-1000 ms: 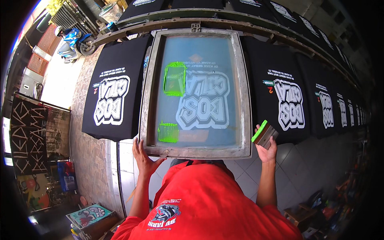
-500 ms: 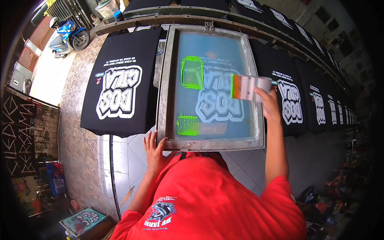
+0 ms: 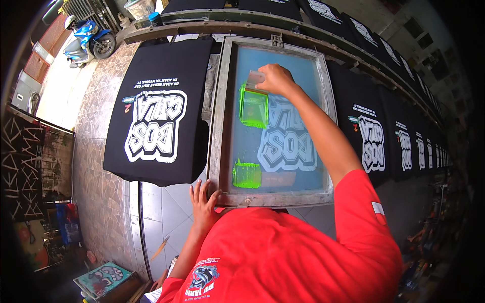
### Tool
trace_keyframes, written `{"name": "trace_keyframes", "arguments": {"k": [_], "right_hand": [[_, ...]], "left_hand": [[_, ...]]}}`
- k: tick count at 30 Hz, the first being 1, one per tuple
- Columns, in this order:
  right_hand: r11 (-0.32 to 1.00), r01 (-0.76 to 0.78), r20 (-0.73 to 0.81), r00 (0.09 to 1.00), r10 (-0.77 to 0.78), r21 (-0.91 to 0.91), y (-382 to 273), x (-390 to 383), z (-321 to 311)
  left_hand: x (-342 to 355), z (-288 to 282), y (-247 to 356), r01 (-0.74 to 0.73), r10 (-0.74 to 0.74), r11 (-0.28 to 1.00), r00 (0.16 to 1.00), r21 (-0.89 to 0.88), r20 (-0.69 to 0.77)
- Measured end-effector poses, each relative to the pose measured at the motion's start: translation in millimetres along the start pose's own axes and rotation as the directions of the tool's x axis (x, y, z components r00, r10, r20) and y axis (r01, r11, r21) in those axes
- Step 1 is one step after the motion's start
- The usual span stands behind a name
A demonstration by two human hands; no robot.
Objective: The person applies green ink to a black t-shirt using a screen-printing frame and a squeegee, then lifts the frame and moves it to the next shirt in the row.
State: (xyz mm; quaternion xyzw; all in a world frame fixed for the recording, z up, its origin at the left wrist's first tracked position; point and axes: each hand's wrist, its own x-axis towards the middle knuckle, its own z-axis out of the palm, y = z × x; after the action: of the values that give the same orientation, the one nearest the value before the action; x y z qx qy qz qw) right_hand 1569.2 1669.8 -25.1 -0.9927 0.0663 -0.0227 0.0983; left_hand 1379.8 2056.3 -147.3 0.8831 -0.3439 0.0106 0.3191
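While the left hand [image 3: 203, 202] lies open, steadying the screen frame [image 3: 218, 126], the squeegee [image 3: 255, 79] is gripped by the right hand [image 3: 275, 79] above the green ink [image 3: 253, 107]; an even pull is called for.

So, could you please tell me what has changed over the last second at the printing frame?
The right hand, gripping the small grey squeegee, moved from the frame's near right corner across to the far end of the bright green ink patch on the mesh. The left hand stayed pressed on the near edge of the grey metal screen-printing frame, and the printed black T-shirt on the left did not move.
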Motion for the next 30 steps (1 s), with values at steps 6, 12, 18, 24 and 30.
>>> {"name": "trace_keyframes", "arguments": {"k": [6, 12, 18, 24, 30], "right_hand": [[0.988, 0.067, -0.096, 0.992, -0.081, -0.140, 4, -8, 43], [0.981, 0.160, -0.270, 0.945, -0.185, -0.114, -26, -96, 81], [0.992, 0.101, -0.120, 0.987, -0.109, -0.072, -25, -72, 28], [0.991, 0.081, -0.238, 0.966, -0.104, -0.102, 3, -22, 51], [0.986, 0.135, -0.284, 0.946, -0.157, -0.094, -27, -91, 75]], "left_hand": [[2, 1, -2, 0.030, -0.029, 0.998, 0.999, -0.051, 0.022], [-1, 8, -9, 0.015, -0.015, 0.998, 1.000, -0.058, 0.006], [3, 5, -9, 0.018, -0.017, 0.997, 1.000, -0.074, 0.021], [3, 5, -9, -0.002, 0.003, 0.998, 1.000, -0.061, 0.020], [3, 5, -8, 0.010, -0.011, 0.997, 1.000, -0.073, -0.001]]}}
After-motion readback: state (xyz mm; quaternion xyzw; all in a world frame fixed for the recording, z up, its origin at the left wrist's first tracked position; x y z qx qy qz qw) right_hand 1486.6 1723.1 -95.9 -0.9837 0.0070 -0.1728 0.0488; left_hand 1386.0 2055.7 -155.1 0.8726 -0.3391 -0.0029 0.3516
